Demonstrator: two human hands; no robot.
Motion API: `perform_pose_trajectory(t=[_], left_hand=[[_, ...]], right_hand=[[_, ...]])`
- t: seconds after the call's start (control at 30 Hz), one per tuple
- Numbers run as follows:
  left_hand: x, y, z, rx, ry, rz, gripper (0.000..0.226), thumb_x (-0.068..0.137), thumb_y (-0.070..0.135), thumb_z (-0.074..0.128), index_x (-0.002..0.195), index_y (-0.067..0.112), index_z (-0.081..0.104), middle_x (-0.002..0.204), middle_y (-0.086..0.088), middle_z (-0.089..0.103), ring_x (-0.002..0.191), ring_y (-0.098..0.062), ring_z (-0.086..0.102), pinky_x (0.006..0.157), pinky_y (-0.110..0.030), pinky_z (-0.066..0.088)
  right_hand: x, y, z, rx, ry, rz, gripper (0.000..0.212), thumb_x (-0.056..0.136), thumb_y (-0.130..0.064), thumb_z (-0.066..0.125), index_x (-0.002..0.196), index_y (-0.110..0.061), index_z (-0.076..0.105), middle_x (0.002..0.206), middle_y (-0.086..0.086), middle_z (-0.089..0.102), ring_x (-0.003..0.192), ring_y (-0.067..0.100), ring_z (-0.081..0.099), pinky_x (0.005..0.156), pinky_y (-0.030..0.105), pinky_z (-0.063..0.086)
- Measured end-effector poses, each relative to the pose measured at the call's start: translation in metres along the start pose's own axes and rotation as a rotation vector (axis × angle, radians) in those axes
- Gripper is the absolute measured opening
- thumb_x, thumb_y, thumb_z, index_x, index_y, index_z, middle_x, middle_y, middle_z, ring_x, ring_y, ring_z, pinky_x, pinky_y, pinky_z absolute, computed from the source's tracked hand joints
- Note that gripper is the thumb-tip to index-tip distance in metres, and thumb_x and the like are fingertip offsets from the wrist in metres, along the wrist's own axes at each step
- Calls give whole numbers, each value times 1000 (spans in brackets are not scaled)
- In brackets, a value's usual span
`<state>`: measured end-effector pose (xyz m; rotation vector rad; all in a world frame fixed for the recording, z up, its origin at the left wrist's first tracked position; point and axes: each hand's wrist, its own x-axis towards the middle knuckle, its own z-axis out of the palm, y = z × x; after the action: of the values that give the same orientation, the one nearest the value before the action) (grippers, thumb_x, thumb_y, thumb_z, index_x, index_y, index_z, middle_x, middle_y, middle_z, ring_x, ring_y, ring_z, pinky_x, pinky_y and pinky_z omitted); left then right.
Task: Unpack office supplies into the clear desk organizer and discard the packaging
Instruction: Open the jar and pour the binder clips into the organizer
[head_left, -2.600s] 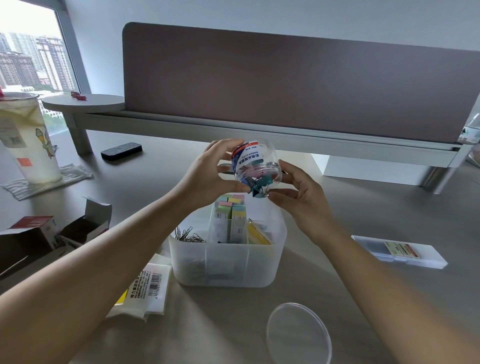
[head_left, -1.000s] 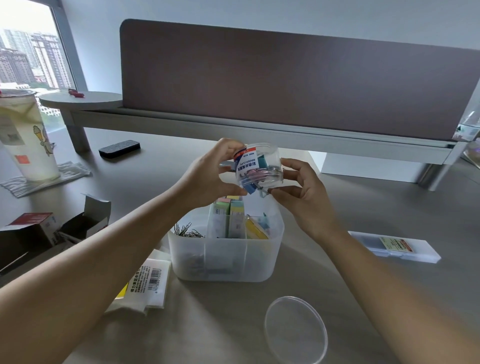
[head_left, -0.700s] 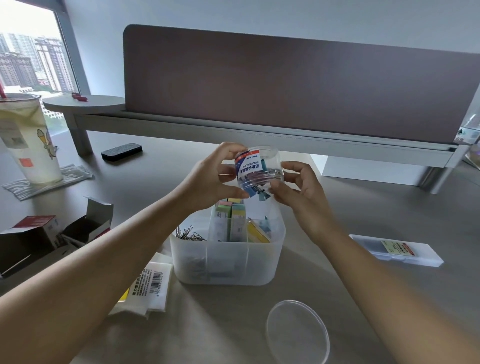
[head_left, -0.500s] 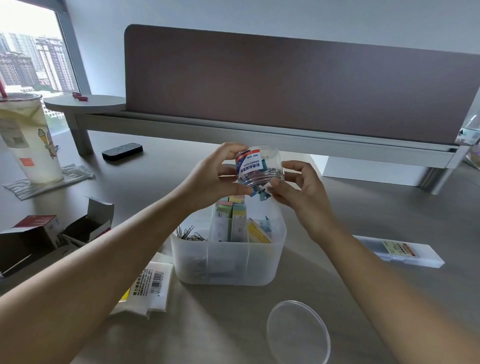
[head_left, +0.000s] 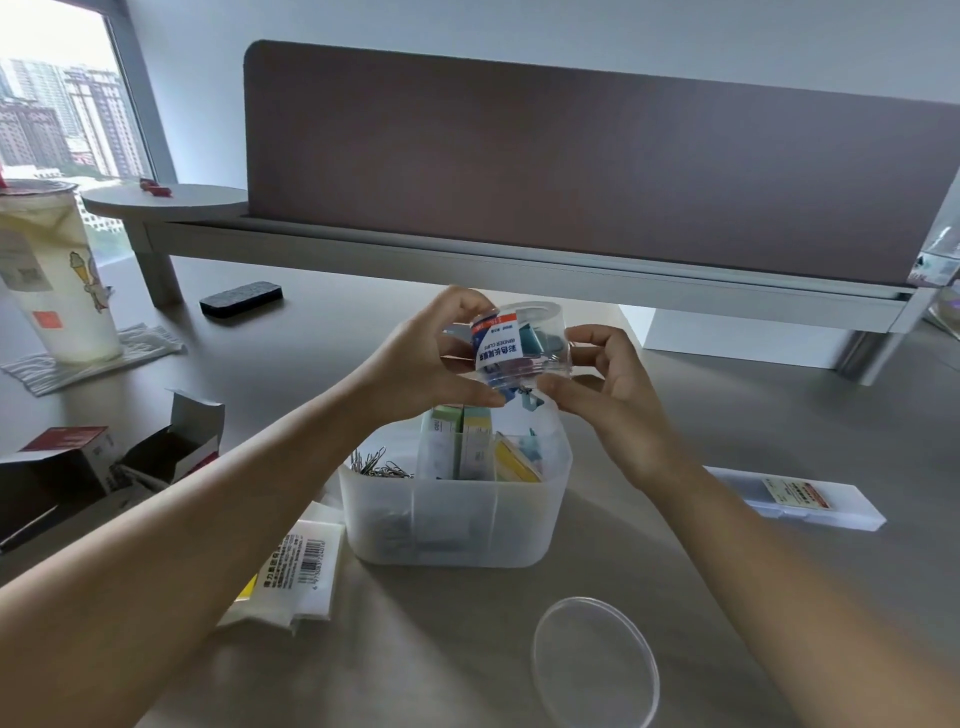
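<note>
A: Fingers first. Left hand is curled round the left wall of the binder-clip tub, thumb underneath near the mouth. Right hand pinches the right wall, thumb low, fingertips on the upper side.

B: So both are gripping it?

A: Yes, both closed on the tub, one each side. It is upside down, label inverted, mouth facing down, held in the air directly over the clear desk organizer and not touching it.

B: Anything coming out?

A: A teal clip hangs at the mouth, between the two thumbs. Cannot tell whether it is snagged or falling.

B: Handling?

A: My guess: thin clear plastic, stiff, light, smooth and probably slippery, so hold the side walls and keep the mouth free. The clips look small and hard, likely to tangle and drop in clumps.

B: Further out?

A: The organizer already holds paper clips in the left compartment and pastel sticky-note packs in the middle. The tub's clear lid lies flat on the desk, near the camera. A plastic wrapper sits left of the organizer, with an opened cardboard box beyond it.
</note>
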<state>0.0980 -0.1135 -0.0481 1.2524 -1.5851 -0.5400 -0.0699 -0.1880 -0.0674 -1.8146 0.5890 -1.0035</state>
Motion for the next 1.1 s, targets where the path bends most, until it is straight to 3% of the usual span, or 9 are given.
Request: perform_pose_trajectory(t=[0.13, 0.27, 0.43, 0.57, 0.73, 0.87, 1.0, 1.1], left_hand=[[0, -1, -1, 8, 2, -9, 56, 64, -2, 72, 94, 34, 42, 100, 15, 51, 96, -18, 59, 78, -25, 54], [0, 0, -1, -47, 25, 3, 49, 65, -5, 70, 90, 31, 45, 97, 12, 54, 87, -13, 61, 71, -21, 55], [2, 1, 1, -49, 32, 17, 42, 69, -5, 66, 86, 28, 46, 92, 10, 55, 82, -10, 62, 69, -19, 55], [2, -1, 0, -77, 52, 5, 35, 72, -5, 62, 83, 23, 46, 92, 9, 56, 77, -7, 65, 64, -15, 55], [9, -5, 2, -63, 91, -70, 25, 77, -3, 59, 77, 18, 44, 84, 4, 56, 82, -13, 55, 68, -21, 52], [13, -2, 2, -10, 140, -121, 20, 83, 5, 55, 76, 20, 42, 83, 1, 54, 84, -18, 53, 72, -26, 49], [14, -1, 2, -15, 154, -126, 22, 84, 5, 54, 74, 21, 42, 82, 3, 53, 77, -10, 54, 70, -23, 49], [14, -1, 1, -10, 165, -133, 22, 84, 5, 54, 76, 21, 41, 82, 5, 54, 77, -8, 54, 66, -18, 50]], right_hand=[[-3, 0, -1, -11, -22, -1, 42, 78, -21, 64, 109, -28, 36, 97, -19, 49, 91, 1, 52, 64, 4, 48], [-3, 2, -1, 24, 5, -46, 43, 76, -17, 66, 106, -33, 40, 99, -14, 53, 92, 5, 56, 69, 11, 51], [-4, 3, 1, 28, -17, -64, 38, 77, -17, 65, 96, -41, 42, 99, -13, 53, 90, 6, 57, 66, 9, 52], [-3, 3, 1, -2, 34, -83, 35, 79, -19, 63, 106, -32, 45, 106, -3, 55, 94, 13, 57, 76, 23, 52], [-3, 4, 0, -36, 40, -45, 30, 81, -24, 60, 107, -29, 45, 98, -14, 54, 92, 10, 57, 71, 17, 51], [3, 1, 2, -94, 29, -7, 43, 79, -23, 63, 117, -23, 43, 110, -5, 51, 90, 13, 56, 71, 19, 49], [7, -1, 5, -134, -3, 21, 51, 80, -15, 63, 123, -23, 38, 113, -4, 48, 80, 5, 56, 59, 8, 49], [8, 0, 4, -119, -55, 45, 60, 78, -6, 65, 127, -24, 35, 124, 1, 48, 89, 13, 59, 66, 15, 51]])
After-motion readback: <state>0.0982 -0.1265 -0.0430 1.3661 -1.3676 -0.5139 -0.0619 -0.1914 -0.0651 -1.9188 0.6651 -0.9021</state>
